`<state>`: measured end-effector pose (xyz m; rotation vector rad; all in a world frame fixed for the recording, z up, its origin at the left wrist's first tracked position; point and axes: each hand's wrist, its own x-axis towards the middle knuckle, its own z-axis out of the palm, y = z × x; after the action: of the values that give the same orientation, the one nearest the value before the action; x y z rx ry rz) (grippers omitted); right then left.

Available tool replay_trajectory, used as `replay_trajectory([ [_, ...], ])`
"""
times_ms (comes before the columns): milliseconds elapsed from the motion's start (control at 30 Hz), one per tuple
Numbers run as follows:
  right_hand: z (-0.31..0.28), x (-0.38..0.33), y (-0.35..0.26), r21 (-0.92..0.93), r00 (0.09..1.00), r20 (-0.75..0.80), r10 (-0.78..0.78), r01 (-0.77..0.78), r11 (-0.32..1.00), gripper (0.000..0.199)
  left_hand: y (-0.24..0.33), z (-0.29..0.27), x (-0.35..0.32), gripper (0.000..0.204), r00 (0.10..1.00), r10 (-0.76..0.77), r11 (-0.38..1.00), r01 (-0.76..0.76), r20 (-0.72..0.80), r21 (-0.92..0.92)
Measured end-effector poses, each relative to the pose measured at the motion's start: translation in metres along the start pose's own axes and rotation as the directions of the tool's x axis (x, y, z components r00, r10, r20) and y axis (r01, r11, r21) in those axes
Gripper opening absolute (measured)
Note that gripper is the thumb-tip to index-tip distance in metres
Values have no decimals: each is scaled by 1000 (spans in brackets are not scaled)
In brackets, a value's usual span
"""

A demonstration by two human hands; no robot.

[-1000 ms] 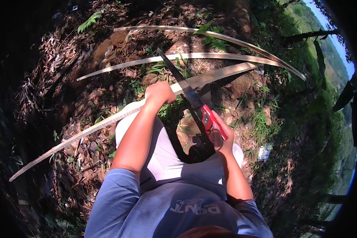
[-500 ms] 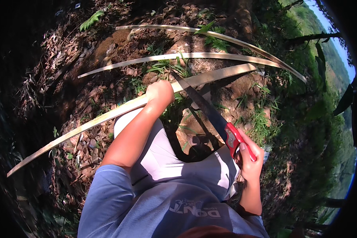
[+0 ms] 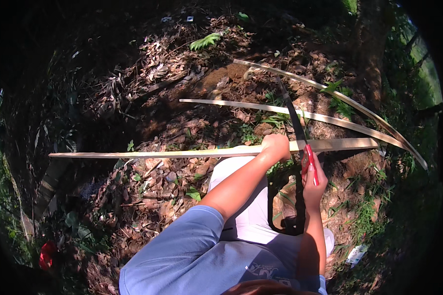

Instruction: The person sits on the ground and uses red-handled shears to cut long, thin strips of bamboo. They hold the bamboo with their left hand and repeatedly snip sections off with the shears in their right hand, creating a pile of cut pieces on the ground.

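A long, pale wooden strip [image 3: 197,153] lies sideways in front of me, over my left knee. My left hand [image 3: 276,146] is closed round it, right of its middle. My right hand [image 3: 314,184] grips the red handle of a hand saw [image 3: 294,115]. The saw's dark blade points away from me and crosses the strip just right of my left hand, with its handle end nearest the wood. Whether the teeth touch the wood I cannot tell.
Two more pale strips, a nearer one [image 3: 280,109] and a farther one [image 3: 325,88], lie on the leaf-littered ground and meet at the right. A tree trunk [image 3: 371,54] stands at the far right. Something red [image 3: 47,254] lies at the lower left.
My right hand has pushed the saw forward, so its handle is now close to the strip. My left hand keeps its hold. The whole view has turned and shifted.
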<state>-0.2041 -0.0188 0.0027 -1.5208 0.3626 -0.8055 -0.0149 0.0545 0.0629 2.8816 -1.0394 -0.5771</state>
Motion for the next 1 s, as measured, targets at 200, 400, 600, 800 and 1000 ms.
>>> replay_trajectory([
  [200, -93, -127, -10, -111, 991, -46, 128, -133, 985, 49, 8, 6, 3, 32, 995, 88, 992, -93, -55, -83],
  [400, -80, -125, -24, -187, 982, -79, 171, -183, 965, 48, 4, 39, 22, 39, 992, 57, 997, -62, -116, -42],
  [600, -69, -38, 1, -139, 991, -131, -36, 17, 990, 47, 14, 49, 28, 25, 956, 84, 996, -80, -280, 27],
  [800, -3, 39, 3, -127, 999, -43, 12, -17, 992, 43, 13, 34, 15, 32, 958, 127, 992, -119, -256, 44],
  [1000, -18, -14, 6, 129, 994, -21, 109, -105, 986, 47, 5, 35, 19, 43, 981, 90, 996, -94, -173, -11],
])
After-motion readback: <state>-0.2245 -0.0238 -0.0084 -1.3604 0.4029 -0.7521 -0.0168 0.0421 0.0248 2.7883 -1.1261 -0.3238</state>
